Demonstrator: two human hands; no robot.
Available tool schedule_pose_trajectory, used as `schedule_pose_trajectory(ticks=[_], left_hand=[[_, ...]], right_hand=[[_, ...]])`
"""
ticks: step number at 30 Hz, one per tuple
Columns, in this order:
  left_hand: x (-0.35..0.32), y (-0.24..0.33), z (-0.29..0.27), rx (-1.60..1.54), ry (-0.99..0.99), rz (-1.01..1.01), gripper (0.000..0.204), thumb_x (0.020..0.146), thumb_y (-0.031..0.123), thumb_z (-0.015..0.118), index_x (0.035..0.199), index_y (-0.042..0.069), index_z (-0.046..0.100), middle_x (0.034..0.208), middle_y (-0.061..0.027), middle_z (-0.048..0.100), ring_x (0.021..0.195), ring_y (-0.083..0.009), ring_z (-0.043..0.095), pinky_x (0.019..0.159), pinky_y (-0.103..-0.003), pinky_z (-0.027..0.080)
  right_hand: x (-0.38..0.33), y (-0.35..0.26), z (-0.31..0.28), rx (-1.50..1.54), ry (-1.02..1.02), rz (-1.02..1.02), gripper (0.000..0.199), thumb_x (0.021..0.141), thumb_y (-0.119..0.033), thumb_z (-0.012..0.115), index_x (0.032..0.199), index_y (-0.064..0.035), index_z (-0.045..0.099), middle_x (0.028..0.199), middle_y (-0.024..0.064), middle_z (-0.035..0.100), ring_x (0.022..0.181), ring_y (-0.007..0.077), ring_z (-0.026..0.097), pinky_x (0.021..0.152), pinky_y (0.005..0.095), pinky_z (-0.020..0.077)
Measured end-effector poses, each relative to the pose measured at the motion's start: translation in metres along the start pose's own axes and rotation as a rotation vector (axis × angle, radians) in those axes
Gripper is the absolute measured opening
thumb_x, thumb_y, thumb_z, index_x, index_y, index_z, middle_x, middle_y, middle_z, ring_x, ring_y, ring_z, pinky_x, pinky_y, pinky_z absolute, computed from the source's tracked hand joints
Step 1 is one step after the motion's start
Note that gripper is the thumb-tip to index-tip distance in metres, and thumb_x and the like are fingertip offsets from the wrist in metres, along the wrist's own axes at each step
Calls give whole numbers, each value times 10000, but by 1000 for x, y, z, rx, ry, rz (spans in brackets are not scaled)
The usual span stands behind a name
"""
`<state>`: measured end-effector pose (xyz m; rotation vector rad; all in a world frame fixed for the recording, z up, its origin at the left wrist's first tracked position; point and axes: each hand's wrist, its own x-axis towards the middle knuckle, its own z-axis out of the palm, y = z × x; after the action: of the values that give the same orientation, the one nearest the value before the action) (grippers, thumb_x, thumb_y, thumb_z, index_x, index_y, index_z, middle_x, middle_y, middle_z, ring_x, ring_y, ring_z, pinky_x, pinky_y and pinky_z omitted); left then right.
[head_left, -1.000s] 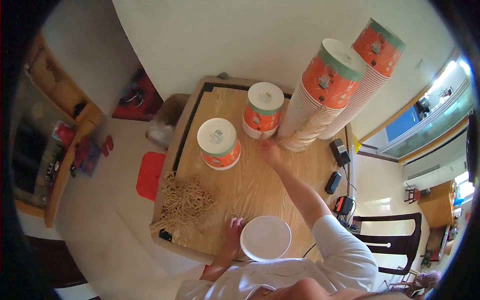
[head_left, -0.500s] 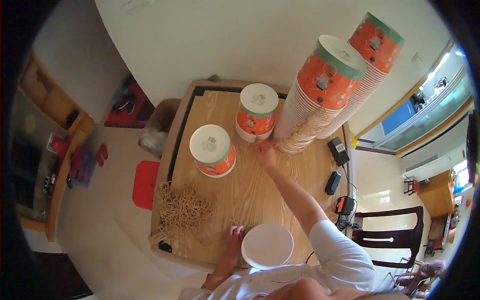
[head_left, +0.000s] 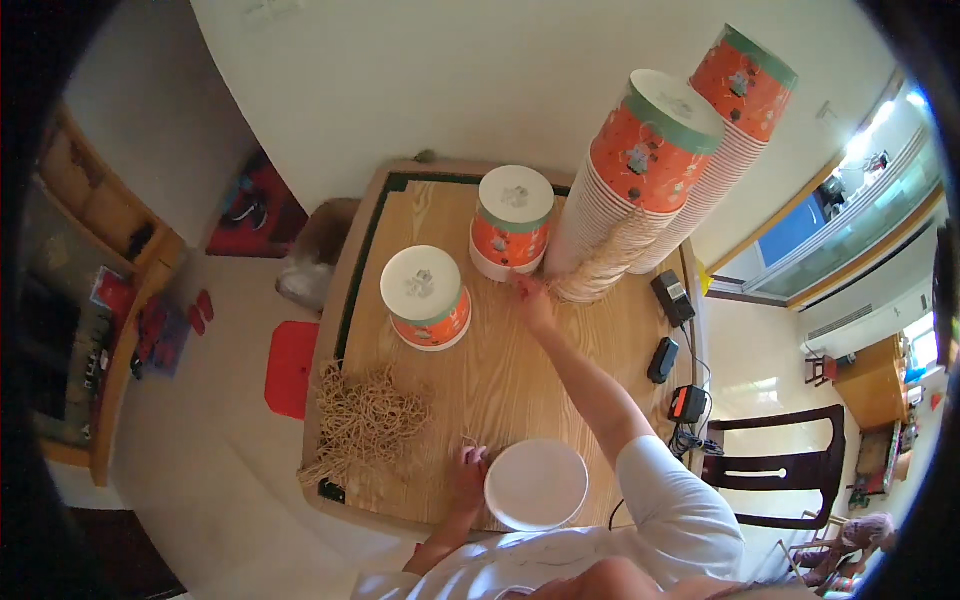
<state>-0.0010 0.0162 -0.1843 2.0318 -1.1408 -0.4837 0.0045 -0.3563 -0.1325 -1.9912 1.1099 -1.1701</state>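
Right hand (head_left: 533, 298) touches the cup stack's (head_left: 640, 190) base, grip state unclear; left hand (head_left: 467, 472) rests open beside the white lid (head_left: 537, 485).

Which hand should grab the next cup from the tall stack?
The right hand: it already reaches the foot of the stack. The left hand rests near the white lid.

A dark wooden chair (head_left: 765, 470) is standing at the table's right. A red mat (head_left: 291, 367) is lying on the floor, and black chargers (head_left: 663, 358) are sitting along the table (head_left: 500, 370) edge.
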Motion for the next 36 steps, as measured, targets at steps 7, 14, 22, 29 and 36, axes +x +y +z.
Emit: schedule_pose_trajectory(ticks=[7, 14, 22, 29, 36], left_hand=[[-5, -4, 1, 66, 33, 33, 248, 755, 137, 513, 993, 125, 583, 958, -87, 552, 868, -277, 546, 708, -415, 462], [-6, 3, -5, 69, -44, -23, 239, 800, 138, 491, 1029, 139, 557, 1023, -70, 526, 866, -280, 552, 698, -415, 472], [1, 12, -9, 86, 37, 25, 221, 762, 98, 524, 972, 137, 582, 975, -70, 529, 849, -274, 548, 688, -412, 471], [-3, -1, 3, 22, 2, -16, 228, 752, 89, 531, 968, 136, 587, 953, -76, 530, 865, -275, 541, 712, -395, 470], [-3, 17, -13, 87, -30, -32, 260, 799, 138, 517, 1054, 107, 559, 1016, -113, 530, 938, -299, 526, 787, -405, 449]], right_hand=[[5, -17, 5, -91, 80, 92, 159, 723, -97, 606, 877, -63, 596, 792, 107, 572, 733, 253, 564, 658, 355, 457], [3, -13, 12, -110, 31, 73, 193, 701, -193, 657, 805, -43, 597, 761, 113, 572, 681, 249, 575, 614, 369, 462], [14, -19, 15, -292, 103, 36, 174, 724, -222, 652, 786, -73, 589, 754, 77, 578, 696, 253, 576, 640, 398, 436], [12, -17, 7, -485, 5, -194, 217, 704, -234, 640, 887, -137, 572, 849, 71, 561, 874, 278, 540, 725, 472, 381], [-44, -55, -47, -198, -198, 87, 290, 752, -115, 620, 1028, -74, 542, 932, 97, 551, 827, 243, 549, 688, 347, 439]])
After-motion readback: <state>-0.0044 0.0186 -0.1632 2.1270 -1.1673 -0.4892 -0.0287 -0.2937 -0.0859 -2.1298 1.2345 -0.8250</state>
